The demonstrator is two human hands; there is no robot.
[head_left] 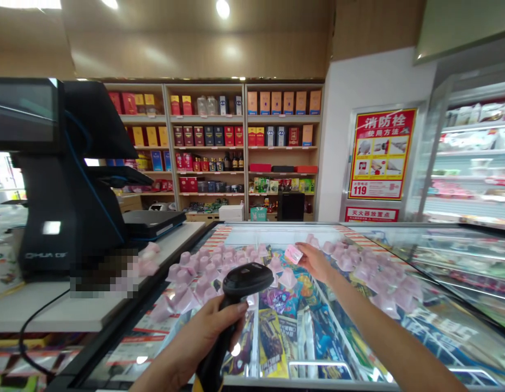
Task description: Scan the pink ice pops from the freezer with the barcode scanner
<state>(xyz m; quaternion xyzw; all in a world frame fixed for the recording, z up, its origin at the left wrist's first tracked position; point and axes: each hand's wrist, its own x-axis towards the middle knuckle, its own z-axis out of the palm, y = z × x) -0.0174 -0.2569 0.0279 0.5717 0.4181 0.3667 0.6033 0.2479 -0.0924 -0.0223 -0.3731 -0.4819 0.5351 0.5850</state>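
Observation:
A black handheld barcode scanner [246, 276] is gripped by its handle in my left hand [213, 329], its head tilted toward the right. Farther out, my right hand [315, 260] pinches a small pink-and-white cup [293, 253], whose printing is too small to read. Both hands are above the glass top of a chest freezer [219, 385]. Many similar pale pink cups [209, 269] lie in loose clusters on the glass, left of and beyond the scanner. More pink cups [369, 269] spread out to the right of my right forearm.
A black checkout terminal [72, 190] stands on a white counter [40, 313] at left, a black cable trailing down. Packaged frozen goods [272, 337] show through the freezer glass. Shelves of boxes and bottles [209, 136] line the back wall. A lit display fridge [476, 158] stands at right.

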